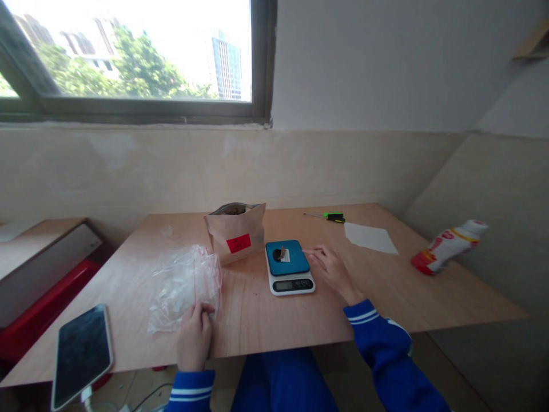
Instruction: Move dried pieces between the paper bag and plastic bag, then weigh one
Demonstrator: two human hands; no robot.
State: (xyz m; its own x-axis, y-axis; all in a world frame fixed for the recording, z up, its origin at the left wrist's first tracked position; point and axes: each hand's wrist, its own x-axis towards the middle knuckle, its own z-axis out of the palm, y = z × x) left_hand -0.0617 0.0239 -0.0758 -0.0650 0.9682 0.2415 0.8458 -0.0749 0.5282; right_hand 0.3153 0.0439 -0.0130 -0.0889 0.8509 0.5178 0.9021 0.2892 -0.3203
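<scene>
A kitchen scale (293, 285) with a blue platform stands on the table. On its platform lie a small dark round piece and a small pale slip (285, 255). My right hand (332, 272) is just right of the scale, fingers stretched toward the platform's edge, nothing visible in them. Whether the fingertips touch the scale, I cannot tell. At the lower right of a pile of clear zip bags (178, 289), my left hand (196, 335) rests with curled fingers; anything under them is hidden. Behind the scale, a brown paper pouch (235, 232) with a red label stands with its top open.
A tablet (83, 349) with a white cable lies at the table's front left. Toward the back right are screwdrivers (333, 217) and a white paper sheet (371, 237). A red and white bottle (448, 247) stands near the right edge. A wall and window rise behind.
</scene>
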